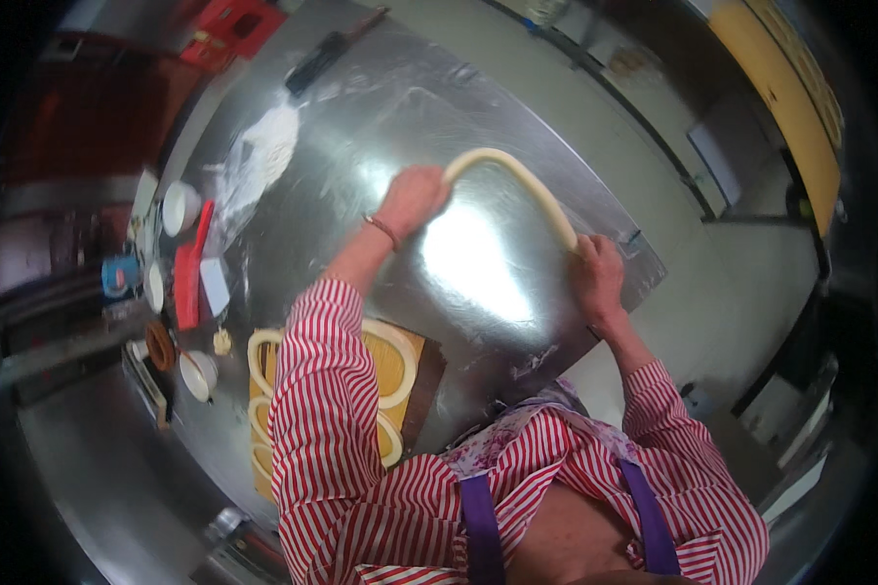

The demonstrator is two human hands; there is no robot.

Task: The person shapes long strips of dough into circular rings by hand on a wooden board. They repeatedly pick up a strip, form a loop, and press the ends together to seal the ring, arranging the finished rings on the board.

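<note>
A long, pale rope of dough (517,171) arches between my hands over the shiny metal table (390,127). My left hand (416,198) is closed on its left end, and my right hand (598,278) grips the other end near the table's right edge. Below my left sleeve lies a yellowish board (385,366) bearing several dough rings (400,390). My left arm hides part of the board and some of the rings.
White flour (268,146) is heaped at the upper left, near a dark-bladed tool (322,63). Along the left edge stand a white bowl (180,209), a red dustpan-like scoop (187,283), a white scraper (215,286) and another bowl (198,375). A small dough scrap (222,341) lies nearby.
</note>
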